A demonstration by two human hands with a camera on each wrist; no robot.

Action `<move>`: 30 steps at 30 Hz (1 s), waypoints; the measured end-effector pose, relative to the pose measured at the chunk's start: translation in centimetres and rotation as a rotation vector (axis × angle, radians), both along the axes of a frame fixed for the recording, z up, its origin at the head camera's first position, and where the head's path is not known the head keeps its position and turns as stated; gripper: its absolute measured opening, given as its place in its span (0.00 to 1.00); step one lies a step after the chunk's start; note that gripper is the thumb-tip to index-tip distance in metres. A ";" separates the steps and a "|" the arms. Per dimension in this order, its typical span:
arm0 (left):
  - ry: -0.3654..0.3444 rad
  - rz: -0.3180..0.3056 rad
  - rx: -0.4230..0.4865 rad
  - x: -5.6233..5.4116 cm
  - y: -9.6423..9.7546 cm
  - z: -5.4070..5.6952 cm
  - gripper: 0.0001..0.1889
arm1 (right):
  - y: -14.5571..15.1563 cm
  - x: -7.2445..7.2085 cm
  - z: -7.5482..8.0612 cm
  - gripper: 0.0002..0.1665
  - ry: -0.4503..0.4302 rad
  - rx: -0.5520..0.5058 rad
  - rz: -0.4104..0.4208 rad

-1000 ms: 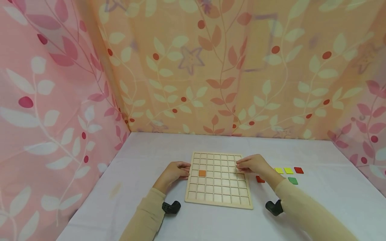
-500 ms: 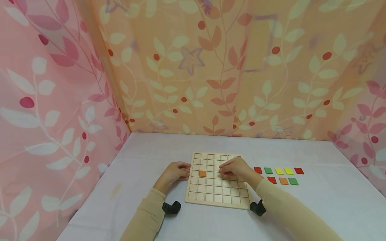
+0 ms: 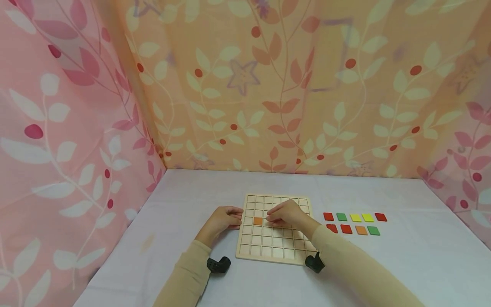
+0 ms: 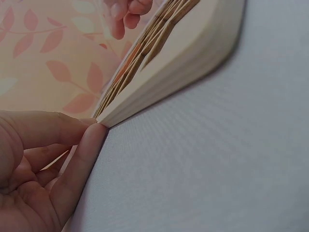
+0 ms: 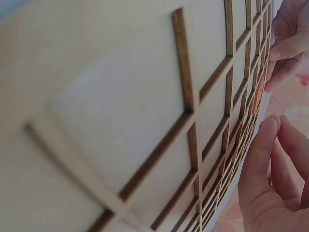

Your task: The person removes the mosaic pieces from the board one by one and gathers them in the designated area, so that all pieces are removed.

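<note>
A light wooden grid board (image 3: 276,255) lies on the table, with an orange square tile (image 3: 258,221) in one of its cells. My left hand (image 3: 224,221) holds the board's left edge, thumb and finger meeting at that edge in the left wrist view, where the left hand (image 4: 53,164) is at lower left. Over the board, just right of the orange tile, is my right hand (image 3: 289,215). In the right wrist view the right hand (image 5: 275,179) has thumb and fingertip together; no tile shows between them, and whatever they might cover is hidden.
Right of the board lie two rows of square tiles, among them a red tile (image 3: 381,217), a yellow tile (image 3: 355,218), a green tile (image 3: 374,230) and an orange tile (image 3: 361,230). A white cloth covers the table (image 3: 184,192); patterned curtains (image 3: 238,106) enclose it.
My right hand has moved left across the board, from its right edge to beside the orange tile. Tiles formerly behind the hand and sleeve now show. The left hand stays put.
</note>
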State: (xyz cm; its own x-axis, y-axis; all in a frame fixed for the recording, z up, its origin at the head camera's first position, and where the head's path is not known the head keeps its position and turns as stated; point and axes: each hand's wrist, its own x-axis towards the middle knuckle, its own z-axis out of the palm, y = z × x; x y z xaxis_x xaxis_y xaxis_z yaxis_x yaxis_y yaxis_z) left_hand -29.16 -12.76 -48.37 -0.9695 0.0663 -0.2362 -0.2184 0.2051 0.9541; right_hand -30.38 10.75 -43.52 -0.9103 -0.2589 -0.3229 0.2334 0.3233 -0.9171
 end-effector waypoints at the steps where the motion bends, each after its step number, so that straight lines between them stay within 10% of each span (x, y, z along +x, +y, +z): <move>1: 0.003 -0.002 -0.001 0.0 -0.1 0.0 0.22 | -0.2 -0.1 0.0 0.16 0.004 0.004 0.004; 30: 0.010 0.014 -0.007 0.2 0.2 0.0 0.22 | -2.1 -0.1 -1.0 0.09 0.025 0.052 0.030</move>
